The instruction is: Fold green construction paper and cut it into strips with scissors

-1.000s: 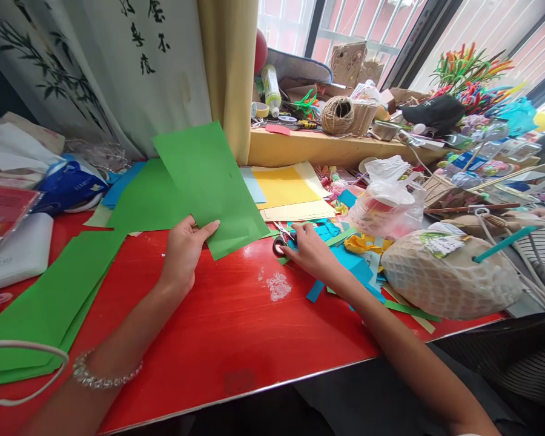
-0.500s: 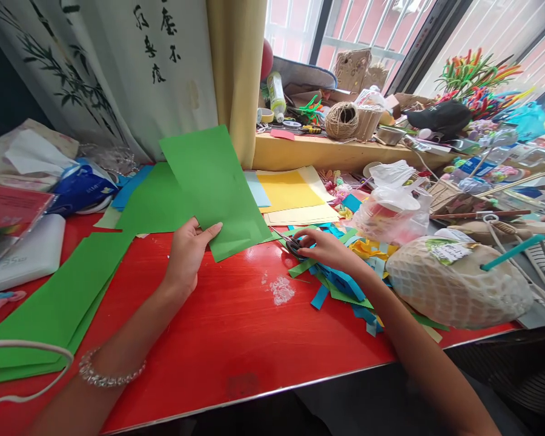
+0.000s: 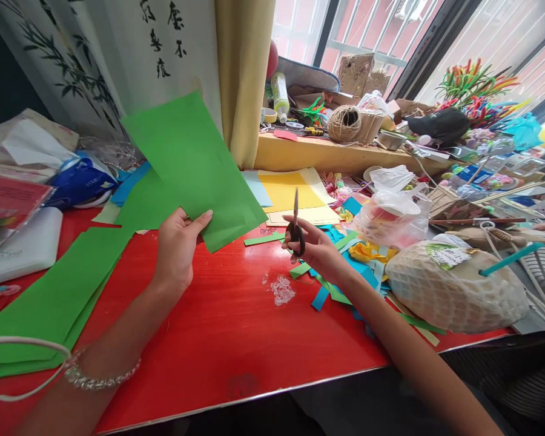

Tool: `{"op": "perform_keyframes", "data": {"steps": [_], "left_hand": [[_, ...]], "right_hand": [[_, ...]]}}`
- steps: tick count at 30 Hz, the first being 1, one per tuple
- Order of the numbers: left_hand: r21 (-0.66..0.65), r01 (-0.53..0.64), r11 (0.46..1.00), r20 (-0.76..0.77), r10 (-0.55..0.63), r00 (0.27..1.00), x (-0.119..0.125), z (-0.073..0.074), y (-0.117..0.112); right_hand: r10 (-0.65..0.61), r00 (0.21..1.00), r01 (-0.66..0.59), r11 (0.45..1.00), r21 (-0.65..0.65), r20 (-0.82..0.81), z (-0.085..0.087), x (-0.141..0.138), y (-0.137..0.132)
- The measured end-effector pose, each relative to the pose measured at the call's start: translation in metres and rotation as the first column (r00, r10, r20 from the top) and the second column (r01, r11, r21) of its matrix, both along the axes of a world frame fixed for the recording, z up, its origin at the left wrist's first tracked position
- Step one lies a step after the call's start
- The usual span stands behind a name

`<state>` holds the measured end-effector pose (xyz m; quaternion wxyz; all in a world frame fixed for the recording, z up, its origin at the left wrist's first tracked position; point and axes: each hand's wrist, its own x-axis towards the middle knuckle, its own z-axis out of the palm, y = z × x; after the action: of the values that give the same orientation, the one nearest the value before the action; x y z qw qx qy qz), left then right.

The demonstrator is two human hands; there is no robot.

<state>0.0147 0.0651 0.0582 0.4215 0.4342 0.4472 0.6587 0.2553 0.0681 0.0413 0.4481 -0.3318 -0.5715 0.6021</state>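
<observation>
A sheet of green paper (image 3: pixel 195 163) is raised over the red table (image 3: pixel 236 339), pinched at its lower edge by my left hand (image 3: pixel 179 242). To its right, my right hand (image 3: pixel 313 245) holds small scissors (image 3: pixel 296 233) with dark handles, the blades pointing up and away from me. The scissors and the sheet are apart. Beneath and beyond my right hand lies a pile of blue, green and yellow paper scraps (image 3: pixel 363 272). More green paper (image 3: pixel 54 290) lies at the left, and another green sheet (image 3: pixel 149 203) is partly hidden behind the held one.
Yellow paper (image 3: pixel 290 191) lies at the back below a crowded ledge (image 3: pixel 345 148) with a ball of twine (image 3: pixel 344 123). A netted foam-wrapped object (image 3: pixel 454 287) with a teal straw sits at right. A white cable (image 3: pixel 27 341) loops at the lower left.
My right hand has lifted the scissors off the table beside the scraps, and their blades now point up. My left hand has moved the green sheet slightly up and left.
</observation>
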Motion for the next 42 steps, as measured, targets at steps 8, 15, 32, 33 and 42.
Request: {"op": "perform_keyframes", "data": {"steps": [8,15,32,33,42], "left_hand": [[0.054,-0.031,0.998,0.051,0.029,0.998,0.002,0.0,0.001],[0.061,0.009,0.998,0.058,-0.013,0.998,0.009,-0.004,-0.001],[0.098,0.073,0.992,0.051,-0.079,0.996,0.014,-0.007,-0.005],[0.096,0.073,0.993,0.052,-0.078,0.996,0.014,-0.007,-0.005],[0.105,0.083,0.991,0.072,-0.091,0.993,0.014,-0.006,-0.004]], "right_hand": [[0.077,0.952,-0.093,0.995,0.04,0.296,-0.004,-0.012,-0.013],[0.045,0.941,-0.058,0.998,0.03,0.334,-0.004,-0.018,-0.019],[0.017,0.944,-0.035,0.998,0.051,0.331,-0.008,-0.017,-0.02],[0.022,0.944,-0.04,0.998,0.05,0.328,-0.008,-0.018,-0.02],[0.017,0.958,-0.033,0.998,0.052,0.285,-0.009,-0.019,-0.021]]}}
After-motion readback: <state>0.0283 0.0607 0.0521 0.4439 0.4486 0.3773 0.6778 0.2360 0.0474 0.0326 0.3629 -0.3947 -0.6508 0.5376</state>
